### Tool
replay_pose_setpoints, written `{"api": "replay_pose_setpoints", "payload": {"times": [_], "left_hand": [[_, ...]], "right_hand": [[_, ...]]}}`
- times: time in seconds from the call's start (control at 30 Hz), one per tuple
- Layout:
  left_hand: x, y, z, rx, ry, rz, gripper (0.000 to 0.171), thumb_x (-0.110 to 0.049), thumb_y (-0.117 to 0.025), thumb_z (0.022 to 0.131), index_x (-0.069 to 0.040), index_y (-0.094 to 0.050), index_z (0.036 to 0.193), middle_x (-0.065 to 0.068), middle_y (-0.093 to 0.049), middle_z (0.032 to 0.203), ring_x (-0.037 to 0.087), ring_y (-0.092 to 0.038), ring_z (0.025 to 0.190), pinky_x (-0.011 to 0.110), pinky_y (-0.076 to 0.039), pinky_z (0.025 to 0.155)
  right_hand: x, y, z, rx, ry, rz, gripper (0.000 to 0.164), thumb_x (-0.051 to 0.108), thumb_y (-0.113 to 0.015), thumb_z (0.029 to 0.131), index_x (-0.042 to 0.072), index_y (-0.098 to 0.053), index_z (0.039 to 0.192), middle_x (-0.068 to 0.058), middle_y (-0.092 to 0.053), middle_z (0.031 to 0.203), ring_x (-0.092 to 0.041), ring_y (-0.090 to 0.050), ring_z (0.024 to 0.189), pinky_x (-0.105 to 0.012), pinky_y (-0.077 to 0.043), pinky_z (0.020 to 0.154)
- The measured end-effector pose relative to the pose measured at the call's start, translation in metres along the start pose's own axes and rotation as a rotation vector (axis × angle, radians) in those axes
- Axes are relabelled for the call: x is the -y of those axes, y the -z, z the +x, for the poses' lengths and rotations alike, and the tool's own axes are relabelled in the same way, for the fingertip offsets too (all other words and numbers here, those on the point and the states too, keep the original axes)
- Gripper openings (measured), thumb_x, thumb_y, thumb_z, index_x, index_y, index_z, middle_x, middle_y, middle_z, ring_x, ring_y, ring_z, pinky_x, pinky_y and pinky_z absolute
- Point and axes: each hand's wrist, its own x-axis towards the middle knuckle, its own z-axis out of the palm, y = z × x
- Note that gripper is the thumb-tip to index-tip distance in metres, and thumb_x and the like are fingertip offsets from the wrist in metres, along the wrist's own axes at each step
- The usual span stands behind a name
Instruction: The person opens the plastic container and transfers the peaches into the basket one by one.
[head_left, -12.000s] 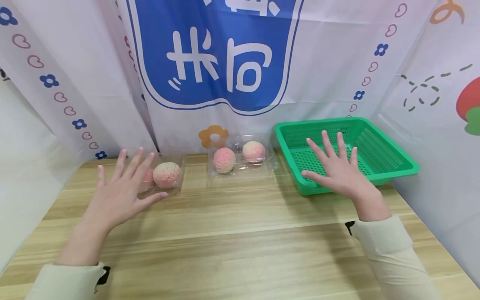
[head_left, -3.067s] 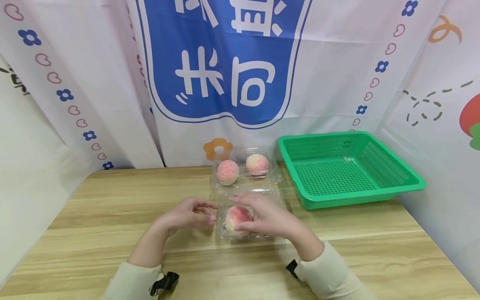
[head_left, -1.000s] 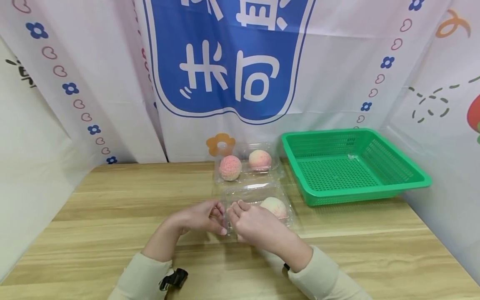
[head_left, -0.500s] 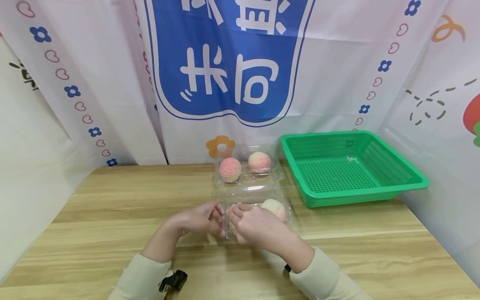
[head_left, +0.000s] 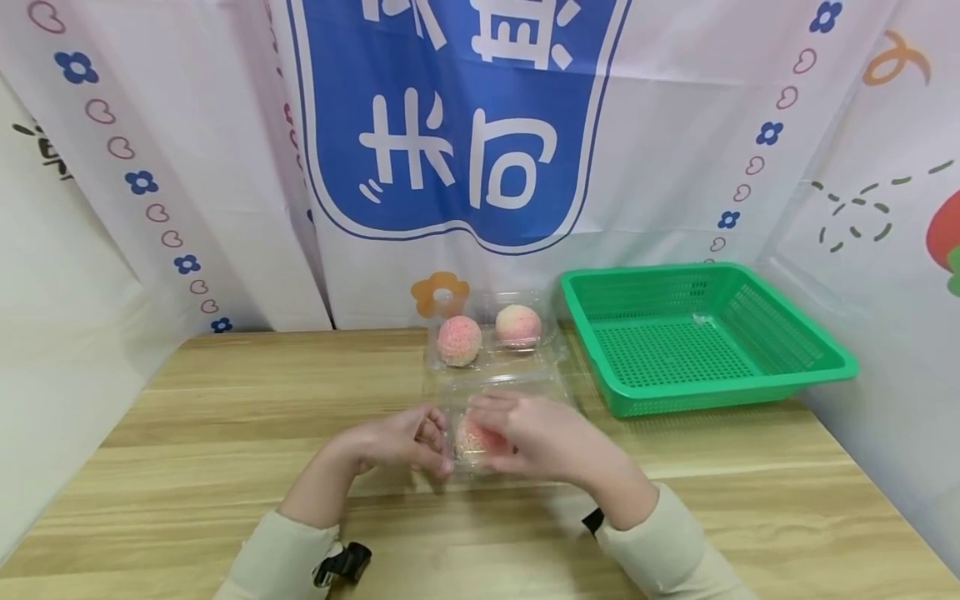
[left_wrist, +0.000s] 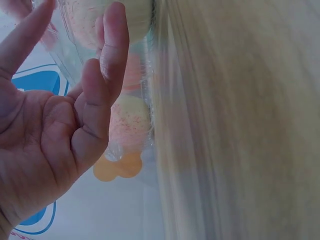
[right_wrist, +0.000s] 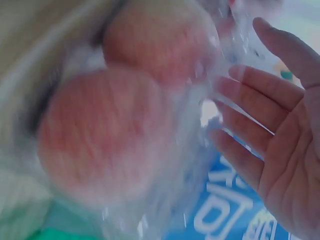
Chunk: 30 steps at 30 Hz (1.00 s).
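A clear plastic box [head_left: 459,395] with two cream-and-pink peaches stands in the middle of the table. Its left peach [head_left: 471,440] shows beside my right hand [head_left: 540,437], which hides the other one from the head camera. That hand arches over the box with fingers reaching across its top; the right wrist view has them spread and loosely bent beside the plastic, both peaches [right_wrist: 105,135] blurred. At the box's left side rests my left hand [head_left: 397,437], fingers loosely bent, thumb tip at the near corner. In the left wrist view a gap separates its thumb and fingers.
Just behind, a second clear box [head_left: 491,358] holds two peaches [head_left: 459,341]. A green plastic basket [head_left: 720,387] sits at the back right, with a small whitish scrap [head_left: 701,318] on its floor. A printed cloth [head_left: 667,167] hangs along the table's back edge.
Since half a second ago my right hand has shifted right, uncovering the left peach and covering the right one. Earlier, the front box stood at the back left. My left hand stays put.
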Motion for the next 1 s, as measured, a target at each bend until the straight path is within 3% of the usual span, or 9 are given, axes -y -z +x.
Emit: {"api": "replay_pose_setpoints", "payload": {"times": [0.2, 0.37, 0.73, 0.87, 1.0], "left_hand": [[0.000, 0.001, 0.000, -0.015, -0.010, 0.009, 0.048, -0.010, -0.074, 0.084, 0.000, -0.041, 0.118, 0.011, -0.061, 0.098, 0.021, -0.063, 0.084, 0.032, -0.052, 0.072], [-0.001, 0.001, -0.001, -0.040, -0.009, 0.005, 0.045, -0.011, -0.074, 0.086, 0.000, -0.042, 0.117, 0.011, -0.062, 0.097, 0.021, -0.065, 0.082, 0.032, -0.053, 0.071], [0.000, -0.004, 0.002, -0.056, -0.030, 0.010, 0.041, -0.009, -0.071, 0.087, 0.001, -0.042, 0.113, 0.007, -0.064, 0.086, 0.018, -0.064, 0.076, 0.027, -0.046, 0.069], [-0.001, -0.004, 0.003, -0.023, -0.038, -0.013, 0.042, -0.009, -0.067, 0.090, 0.003, -0.038, 0.118, 0.006, -0.070, 0.081, 0.016, -0.069, 0.072, 0.028, -0.047, 0.068], [-0.002, -0.004, 0.003, 0.010, -0.029, -0.044, 0.047, -0.009, -0.065, 0.092, 0.005, -0.033, 0.124, 0.006, -0.072, 0.078, 0.014, -0.070, 0.067, 0.029, -0.050, 0.069]], "right_hand": [[-0.025, 0.029, -0.020, -0.042, -0.150, 0.147, 0.067, 0.031, -0.080, 0.083, 0.005, -0.056, 0.139, -0.009, -0.056, 0.145, -0.030, -0.047, 0.140, -0.046, -0.044, 0.110], [-0.037, 0.041, -0.035, -0.036, -0.193, 0.193, 0.076, 0.033, -0.080, 0.082, 0.007, -0.049, 0.146, -0.010, -0.049, 0.151, -0.034, -0.040, 0.144, -0.050, -0.039, 0.113], [-0.049, 0.018, -0.052, 0.098, -0.188, 0.352, 0.087, 0.045, -0.078, 0.081, 0.004, -0.043, 0.149, -0.013, -0.041, 0.156, -0.037, -0.036, 0.145, -0.054, -0.032, 0.116], [-0.052, 0.011, -0.053, 0.155, -0.226, 0.414, 0.091, 0.043, -0.079, 0.080, 0.004, -0.038, 0.151, -0.015, -0.033, 0.160, -0.046, -0.024, 0.148, -0.060, -0.025, 0.118], [-0.054, 0.004, -0.052, 0.203, -0.241, 0.423, 0.091, 0.036, -0.080, 0.081, 0.003, -0.035, 0.152, -0.016, -0.027, 0.163, -0.048, -0.021, 0.148, -0.062, -0.022, 0.118]]}}
